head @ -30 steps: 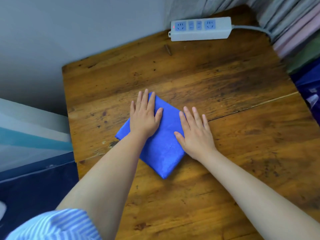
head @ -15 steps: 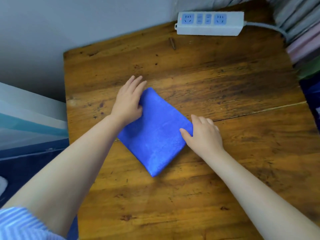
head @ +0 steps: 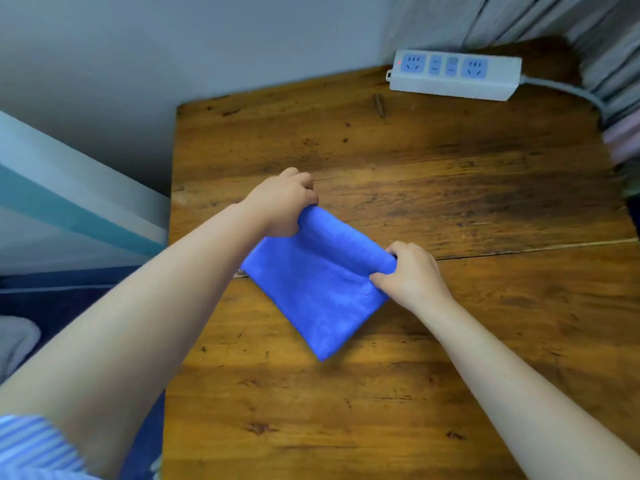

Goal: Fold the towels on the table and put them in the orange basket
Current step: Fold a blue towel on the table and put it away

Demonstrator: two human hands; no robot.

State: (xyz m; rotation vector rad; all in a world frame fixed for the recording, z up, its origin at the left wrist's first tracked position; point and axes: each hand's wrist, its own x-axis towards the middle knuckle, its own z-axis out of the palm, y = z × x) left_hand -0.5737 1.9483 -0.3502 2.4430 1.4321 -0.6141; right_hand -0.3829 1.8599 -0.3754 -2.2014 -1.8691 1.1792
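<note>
Both palms were pressing flat a moment ago; now my left hand (head: pixel 282 202) and right hand (head: pixel 412 271) pinch the far corners of the blue towel (head: pixel 322 289), rolling that edge toward me for another fold, well short of the power strip (head: pixel 453 76).

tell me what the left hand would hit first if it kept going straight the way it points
Likely nothing soon: the left hand, gripping the towel, points over bare table toward the power strip.

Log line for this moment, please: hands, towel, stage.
left hand grips towel's far edge | right hand grips same edge | blue towel on table, edge lifted | stage: folding
</note>
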